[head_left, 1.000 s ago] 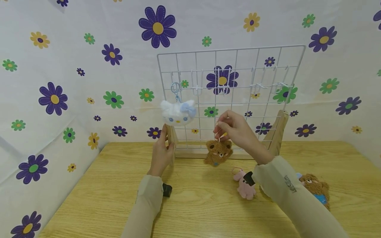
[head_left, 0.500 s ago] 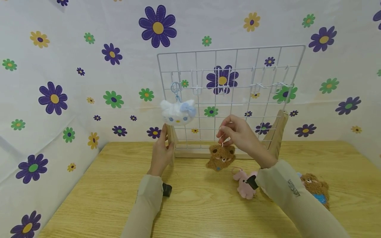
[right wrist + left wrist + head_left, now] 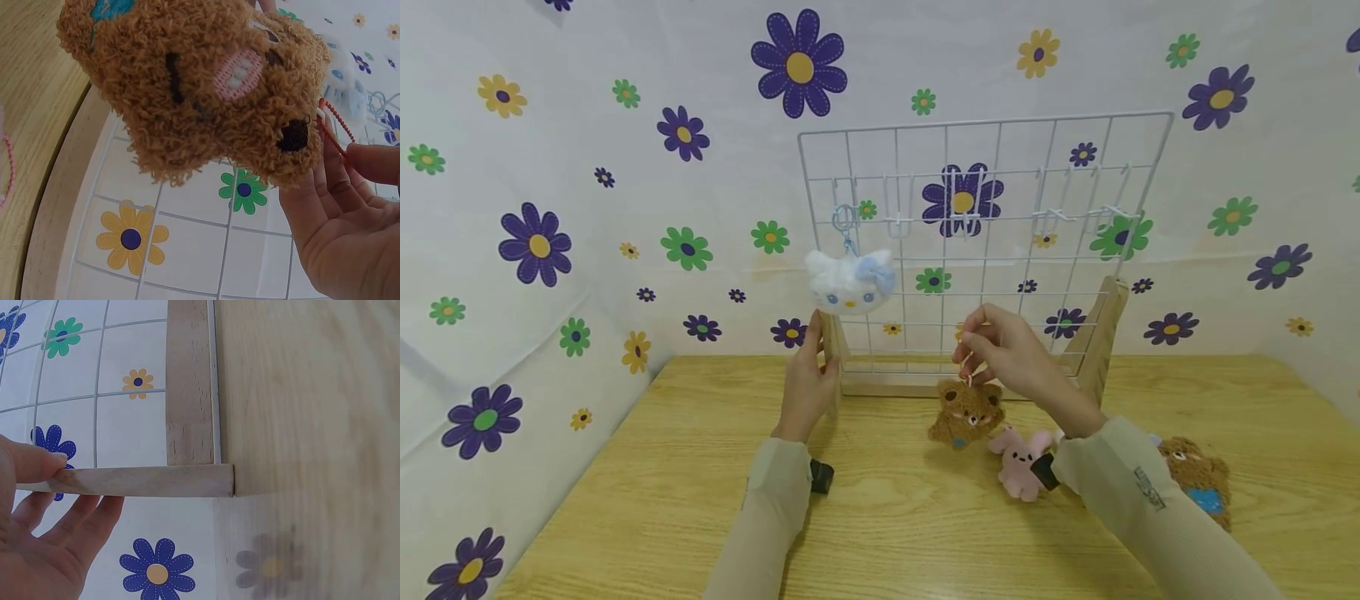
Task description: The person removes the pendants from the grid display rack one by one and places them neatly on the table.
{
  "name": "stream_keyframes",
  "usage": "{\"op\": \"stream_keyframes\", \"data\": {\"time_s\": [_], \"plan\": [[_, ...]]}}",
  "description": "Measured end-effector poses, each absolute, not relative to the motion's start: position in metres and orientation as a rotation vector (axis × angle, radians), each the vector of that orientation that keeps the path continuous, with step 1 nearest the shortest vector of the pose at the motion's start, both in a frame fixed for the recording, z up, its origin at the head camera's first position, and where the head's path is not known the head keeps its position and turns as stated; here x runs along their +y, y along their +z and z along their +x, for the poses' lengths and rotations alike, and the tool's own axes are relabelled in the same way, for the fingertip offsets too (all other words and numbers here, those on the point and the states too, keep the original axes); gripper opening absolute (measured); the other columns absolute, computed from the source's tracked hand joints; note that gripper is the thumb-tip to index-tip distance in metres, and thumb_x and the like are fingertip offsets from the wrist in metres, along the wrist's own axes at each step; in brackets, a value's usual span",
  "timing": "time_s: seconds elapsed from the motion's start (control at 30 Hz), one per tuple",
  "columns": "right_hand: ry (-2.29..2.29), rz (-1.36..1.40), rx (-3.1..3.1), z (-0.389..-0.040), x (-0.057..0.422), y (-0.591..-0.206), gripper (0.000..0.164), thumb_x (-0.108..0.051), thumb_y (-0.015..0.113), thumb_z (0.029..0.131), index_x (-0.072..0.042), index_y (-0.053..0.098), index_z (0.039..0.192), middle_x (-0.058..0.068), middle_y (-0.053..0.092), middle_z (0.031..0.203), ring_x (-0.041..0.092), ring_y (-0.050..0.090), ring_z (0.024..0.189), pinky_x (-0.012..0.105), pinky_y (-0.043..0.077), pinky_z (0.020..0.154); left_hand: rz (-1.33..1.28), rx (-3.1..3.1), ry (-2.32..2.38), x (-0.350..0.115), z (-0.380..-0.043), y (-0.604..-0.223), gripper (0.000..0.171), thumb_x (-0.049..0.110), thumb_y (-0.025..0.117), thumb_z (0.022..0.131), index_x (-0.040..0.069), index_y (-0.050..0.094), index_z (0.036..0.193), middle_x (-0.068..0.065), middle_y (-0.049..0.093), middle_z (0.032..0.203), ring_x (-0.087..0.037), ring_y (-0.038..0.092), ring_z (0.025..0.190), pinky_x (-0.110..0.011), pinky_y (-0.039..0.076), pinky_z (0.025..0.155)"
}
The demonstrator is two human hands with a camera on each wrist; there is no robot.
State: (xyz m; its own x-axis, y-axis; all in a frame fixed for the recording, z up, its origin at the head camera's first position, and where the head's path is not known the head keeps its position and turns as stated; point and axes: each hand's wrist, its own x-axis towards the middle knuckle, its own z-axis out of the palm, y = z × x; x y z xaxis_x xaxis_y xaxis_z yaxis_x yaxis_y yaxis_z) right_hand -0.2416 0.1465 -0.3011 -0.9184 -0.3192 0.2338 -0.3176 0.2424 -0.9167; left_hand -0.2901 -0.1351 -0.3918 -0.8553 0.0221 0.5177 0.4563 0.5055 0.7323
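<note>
My right hand (image 3: 1003, 350) pinches the pink bead chain (image 3: 337, 128) of a small brown plush bear keychain (image 3: 966, 414). The bear dangles just above the table, in front of the rack's wooden base. At the rack's left end, my left hand (image 3: 808, 387) grips the upright wooden side post (image 3: 144, 481), thumb on one side and fingers on the other. Above that hand a white plush cat-head keychain (image 3: 850, 283) with a blue bow hangs by its ring at the white wire grid rack (image 3: 917, 308).
Several white hooks (image 3: 966, 221) sit along the grid's upper part. On the wooden table (image 3: 880, 533) lie a pink plush keychain (image 3: 1021, 471), partly behind the right cuff, and a larger brown plush bear (image 3: 1198, 479) at the right. A flowered cloth (image 3: 722, 50) covers the walls behind.
My right hand has moved down and slightly right with the bear keychain, lowering it toward the table. The left hand stays on the post.
</note>
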Motion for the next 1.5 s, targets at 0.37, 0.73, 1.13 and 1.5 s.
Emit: {"op": "stream_keyframes", "data": {"time_s": [0.37,0.73,1.13,1.5], "plan": [[-1.732,-0.596,2.5,-0.235,0.149,-0.305,0.007,0.003,0.044,0.106,0.007,0.049,0.107,0.019,0.065,0.082,0.022,0.067,0.065,0.034,0.062,0.057,-0.406,-2.296,-1.327,-0.135,-0.291,-0.391,0.075,-0.016,0.057,0.094,-0.001,0.024,0.159,-0.031,0.04,0.151,-0.049,0.053,0.127,-0.055,0.055,0.092],[-1.676,-0.587,2.455,-0.231,0.153,-0.313,0.007,0.002,0.045,0.106,0.007,0.048,0.107,0.016,0.064,0.077,0.023,0.066,0.06,0.034,0.061,0.053,-0.394,-2.305,-1.32,-0.134,-0.288,-0.39,0.075,-0.015,0.057,0.094,0.0,0.024,0.16,-0.031,0.041,0.151,-0.049,0.053,0.126,-0.056,0.055,0.091],[-1.544,-0.608,2.438,-0.229,0.154,-0.321,0.01,0.004,0.042,0.105,0.004,0.05,0.1,0.017,0.062,0.074,0.021,0.063,0.058,0.03,0.058,0.048,-0.411,-2.288,-1.322,-0.135,-0.288,-0.391,0.075,-0.015,0.057,0.094,0.001,0.025,0.16,-0.032,0.042,0.15,-0.05,0.053,0.127,-0.057,0.055,0.091],[-1.55,-0.616,2.481,-0.236,0.146,-0.334,0.009,0.005,0.043,0.104,0.004,0.051,0.099,0.012,0.063,0.074,0.02,0.065,0.062,0.033,0.061,0.053,-0.397,-2.294,-1.342,-0.134,-0.288,-0.39,0.075,-0.016,0.056,0.094,0.002,0.025,0.16,-0.031,0.04,0.152,-0.049,0.052,0.128,-0.056,0.055,0.092]]}}
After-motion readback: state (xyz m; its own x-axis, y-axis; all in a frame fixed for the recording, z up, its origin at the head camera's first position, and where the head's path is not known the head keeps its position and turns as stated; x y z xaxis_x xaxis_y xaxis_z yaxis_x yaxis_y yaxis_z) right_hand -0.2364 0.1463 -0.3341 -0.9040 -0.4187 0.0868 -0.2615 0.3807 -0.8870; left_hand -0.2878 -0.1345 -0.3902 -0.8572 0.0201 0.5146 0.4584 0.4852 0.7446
